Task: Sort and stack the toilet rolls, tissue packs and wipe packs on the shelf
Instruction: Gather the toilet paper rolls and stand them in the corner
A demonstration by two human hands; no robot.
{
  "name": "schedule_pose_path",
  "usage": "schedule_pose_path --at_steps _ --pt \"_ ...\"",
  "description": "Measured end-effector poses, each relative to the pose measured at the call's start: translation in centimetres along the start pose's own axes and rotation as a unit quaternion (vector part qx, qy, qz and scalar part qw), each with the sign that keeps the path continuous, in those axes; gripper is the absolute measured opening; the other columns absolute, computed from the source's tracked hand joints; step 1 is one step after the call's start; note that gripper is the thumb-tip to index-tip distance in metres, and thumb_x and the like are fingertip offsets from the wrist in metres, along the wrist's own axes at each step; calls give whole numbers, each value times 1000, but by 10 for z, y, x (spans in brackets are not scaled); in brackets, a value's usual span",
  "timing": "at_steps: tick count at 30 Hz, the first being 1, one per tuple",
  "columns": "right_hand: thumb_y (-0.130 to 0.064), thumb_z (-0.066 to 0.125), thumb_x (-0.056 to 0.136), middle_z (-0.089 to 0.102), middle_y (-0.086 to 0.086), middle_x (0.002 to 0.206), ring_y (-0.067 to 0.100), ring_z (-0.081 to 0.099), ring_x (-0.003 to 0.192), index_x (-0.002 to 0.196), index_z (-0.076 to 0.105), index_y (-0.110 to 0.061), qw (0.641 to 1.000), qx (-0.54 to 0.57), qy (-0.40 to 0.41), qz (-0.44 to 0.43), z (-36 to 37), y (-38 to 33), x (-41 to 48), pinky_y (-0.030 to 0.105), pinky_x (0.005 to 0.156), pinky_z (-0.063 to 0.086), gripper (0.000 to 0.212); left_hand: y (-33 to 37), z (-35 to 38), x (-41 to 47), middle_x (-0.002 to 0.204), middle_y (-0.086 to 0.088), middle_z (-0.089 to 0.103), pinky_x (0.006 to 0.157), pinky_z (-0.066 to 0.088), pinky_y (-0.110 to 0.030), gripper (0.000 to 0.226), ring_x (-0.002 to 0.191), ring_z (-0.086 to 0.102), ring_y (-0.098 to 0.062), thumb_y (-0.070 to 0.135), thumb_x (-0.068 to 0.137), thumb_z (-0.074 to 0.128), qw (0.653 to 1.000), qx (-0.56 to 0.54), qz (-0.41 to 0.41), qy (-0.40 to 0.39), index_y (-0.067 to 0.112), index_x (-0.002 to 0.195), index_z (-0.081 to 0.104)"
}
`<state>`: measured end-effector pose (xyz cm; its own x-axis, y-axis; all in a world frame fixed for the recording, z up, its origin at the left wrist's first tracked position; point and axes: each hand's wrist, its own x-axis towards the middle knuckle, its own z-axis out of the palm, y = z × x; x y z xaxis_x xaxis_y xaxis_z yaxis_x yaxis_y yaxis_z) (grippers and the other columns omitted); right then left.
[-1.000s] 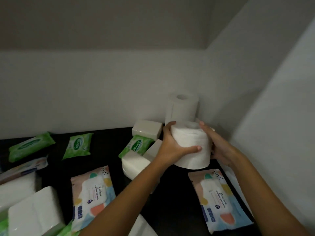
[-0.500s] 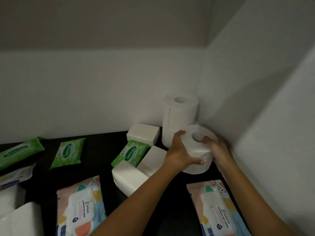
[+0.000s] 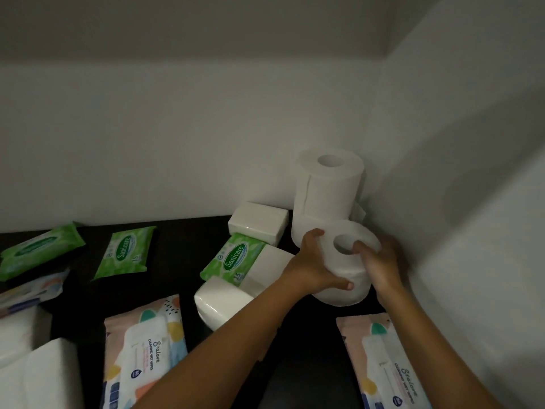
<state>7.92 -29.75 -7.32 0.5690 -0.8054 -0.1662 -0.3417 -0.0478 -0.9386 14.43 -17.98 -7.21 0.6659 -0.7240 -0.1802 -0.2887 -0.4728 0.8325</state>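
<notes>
White toilet roll [image 3: 339, 298] is being gripped upright by both hands: left hand [image 3: 312, 267] curling round its side, right hand [image 3: 380, 261] hooking a finger into its core, just in front of the stacked rolls [image 3: 327, 196] in the shelf [image 3: 177, 246] corner.

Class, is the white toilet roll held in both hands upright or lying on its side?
Roughly upright: the white toilet roll shows its core hole facing up, left hand and right hand gripping its sides.
</notes>
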Motion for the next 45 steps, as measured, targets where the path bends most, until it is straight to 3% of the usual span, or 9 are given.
schedule_pose_path --at_steps 5,7,9,13,16,22,28,34,45 --pt "-19 67 81 53 17 131 31 52 118 133 46 -3 989 -85 80 -87 4 -17 -19 25 87 38 59 3 -48 -9 141 5 34 93 39 -16 94 120 40 -5 29 73 78 998 -21 -14 -59 18 145 18" --pt "-16 68 80 52 15 130 30 48 121 130 48 -4 963 -118 119 -210 14 -34 -35 23 92 35 56 4 -77 -8 125 5 49 81 45 -12 65 109 52 -8 35 79 71 999 -30 -23 -3 17 133 41" --pt "-13 65 82 54 13 125 29 50 118 123 54 -6 951 -115 60 -280 32 -50 -44 19 91 35 44 -3 -103 -3 121 2 55 82 44 -20 47 113 55 -15 38 86 62 996 -11 -42 75 18 127 49" --pt "-27 54 90 43 7 135 23 42 126 133 44 -14 937 -206 -171 -223 87 -69 -46 30 103 35 47 -32 -134 8 132 -7 52 88 39 -25 46 119 52 -22 30 92 54 984 3 -88 154 14 134 45" --pt "-37 46 92 29 11 147 29 31 137 143 29 -14 914 -278 -233 -183 125 -68 -35 42 111 32 58 -57 -138 14 143 -12 42 88 39 -25 55 126 47 -24 27 92 56 978 -3 -100 181 11 140 36" --pt "-51 36 93 8 22 154 37 20 140 150 1 -22 914 -350 -201 -37 173 -49 2 45 111 23 73 -99 -137 23 155 -16 5 103 37 -38 81 139 27 -33 36 89 58 966 -73 -152 196 20 151 8" --pt "-57 42 90 17 21 151 36 28 137 150 11 -27 934 -319 -155 -44 185 -38 28 43 110 28 74 -116 -125 44 154 -14 9 109 35 -38 77 138 30 -29 39 90 55 978 -76 -85 177 23 150 10" --pt "-49 51 89 21 20 150 35 33 135 148 19 -22 932 -313 -175 -51 191 -41 26 35 108 32 73 -142 -110 33 147 -18 18 101 41 -39 87 129 37 -30 37 88 59 980 126 -4 152 14 150 4" --pt "-38 57 89 30 20 148 34 43 128 147 25 -18 906 -308 -280 -79 243 -56 -30 38 104 42 69 -183 -163 -28 147 -19 17 100 39 -42 85 127 42 -35 36 88 58 970 154 -58 180 13 150 4"
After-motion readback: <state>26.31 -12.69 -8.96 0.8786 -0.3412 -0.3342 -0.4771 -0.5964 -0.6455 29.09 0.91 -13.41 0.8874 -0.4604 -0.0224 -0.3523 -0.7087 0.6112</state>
